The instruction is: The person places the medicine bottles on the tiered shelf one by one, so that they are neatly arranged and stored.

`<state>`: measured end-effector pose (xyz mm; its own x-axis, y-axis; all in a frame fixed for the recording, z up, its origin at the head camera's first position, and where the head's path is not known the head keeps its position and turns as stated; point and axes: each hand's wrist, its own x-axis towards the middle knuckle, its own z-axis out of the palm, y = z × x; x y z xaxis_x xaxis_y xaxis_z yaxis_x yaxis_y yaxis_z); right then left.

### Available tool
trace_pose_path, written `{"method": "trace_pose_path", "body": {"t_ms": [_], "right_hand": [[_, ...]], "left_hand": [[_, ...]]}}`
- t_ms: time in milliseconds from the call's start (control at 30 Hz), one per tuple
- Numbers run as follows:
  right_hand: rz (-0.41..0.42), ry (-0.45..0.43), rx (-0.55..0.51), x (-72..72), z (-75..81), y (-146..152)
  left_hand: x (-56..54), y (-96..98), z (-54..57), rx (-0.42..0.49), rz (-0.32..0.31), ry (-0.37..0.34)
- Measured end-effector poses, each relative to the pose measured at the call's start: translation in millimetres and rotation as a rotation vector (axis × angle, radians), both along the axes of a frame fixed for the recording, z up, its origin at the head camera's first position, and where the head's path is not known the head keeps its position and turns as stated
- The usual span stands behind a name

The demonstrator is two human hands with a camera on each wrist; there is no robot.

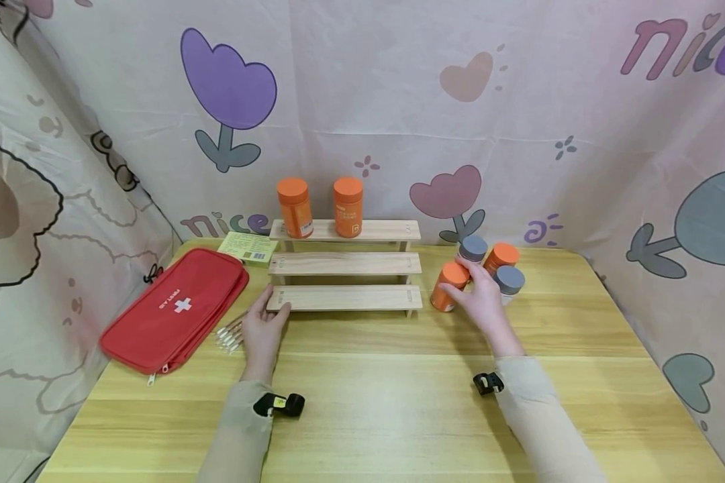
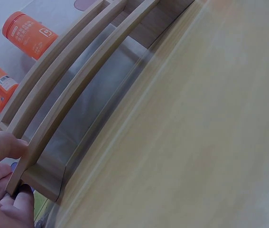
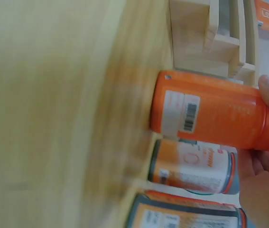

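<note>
A three-tier wooden display rack (image 1: 344, 263) stands on the table, with two orange bottles upright on its top tier, a left one (image 1: 295, 208) and a right one (image 1: 348, 208). My left hand (image 1: 262, 337) pinches the left end of the lowest tier; in the left wrist view its thumb (image 2: 11, 147) lies over the board and fingers curl beneath. Right of the rack, my right hand (image 1: 485, 303) holds another orange bottle (image 3: 200, 109) around its cap. Just behind and beside that hand are two grey-capped bottles, one farther back (image 1: 473, 249) and one nearer (image 1: 510, 280), and an orange-capped bottle (image 1: 503, 256).
At left lies a red first-aid pouch (image 1: 175, 308) with a white cross. A green-yellow card or box (image 1: 249, 248) sits behind it, and a small bundle of cotton swabs (image 1: 229, 335) lies between pouch and left hand. A printed curtain (image 1: 362, 80) hangs behind the wooden table (image 1: 374, 402).
</note>
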<state>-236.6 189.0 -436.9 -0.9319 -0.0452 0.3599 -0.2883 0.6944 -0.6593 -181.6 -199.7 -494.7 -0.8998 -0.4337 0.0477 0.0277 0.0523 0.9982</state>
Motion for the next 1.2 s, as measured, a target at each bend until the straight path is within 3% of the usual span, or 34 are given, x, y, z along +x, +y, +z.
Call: {"method": "trace_pose_path", "body": {"t_ms": [233,467,600,767,1000,1200], "right_hand": [[-0.004,-0.066,-0.169,-1.0,-10.6,0],[-0.026,-0.061,-0.176,-0.3,-6.3,-1],[-0.037,-0.009,-0.149,-0.5,9.2,-6],[-0.011,0.047,-0.185,-6.8,39.7,-15],[0.029,0.054,-0.306,-23.4,74.1,-34],[0.057,0.021,-0.293,-38.6,90.7,-55]], "left_hand": [[0.1,-0.4,-0.1,-0.006,0.006,0.007],[0.3,-0.6,-1.9,0.002,0.002,-0.001],[0.1,-0.9,-2.6,-0.001,0.006,-0.001],[-0.8,-1.0,-2.9,-0.003,0.013,0.003],[-1.9,-0.3,-3.0,0.011,0.009,0.002],[-2.6,-0.2,-3.1,0.01,0.011,0.006]]}}
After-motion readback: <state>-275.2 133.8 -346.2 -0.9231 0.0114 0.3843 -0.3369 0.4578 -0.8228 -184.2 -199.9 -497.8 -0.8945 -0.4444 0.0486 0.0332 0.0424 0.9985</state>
